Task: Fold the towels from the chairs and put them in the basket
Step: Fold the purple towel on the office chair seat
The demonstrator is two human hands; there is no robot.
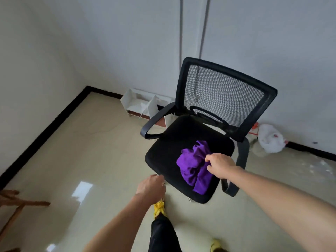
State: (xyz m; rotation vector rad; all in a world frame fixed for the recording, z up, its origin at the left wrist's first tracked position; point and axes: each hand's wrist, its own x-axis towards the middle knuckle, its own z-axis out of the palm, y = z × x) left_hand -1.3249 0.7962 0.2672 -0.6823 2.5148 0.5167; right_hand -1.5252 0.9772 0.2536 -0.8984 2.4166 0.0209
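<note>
A crumpled purple towel (193, 168) lies on the seat of a black mesh-back office chair (169, 151). My right hand (221, 165) rests over the towel's right edge, fingers curled down onto the cloth; whether it grips the cloth is unclear. My left hand (151, 186) hovers by the front left corner of the seat, fingers loosely curled, holding nothing. No basket is in view.
White shelf pieces (140, 104) lean against the far wall behind the chair. A white plastic bag (271, 138) lies on the floor at the right wall. A wooden frame (14, 204) stands at the lower left. Glossy beige floor spreads to the left of the chair.
</note>
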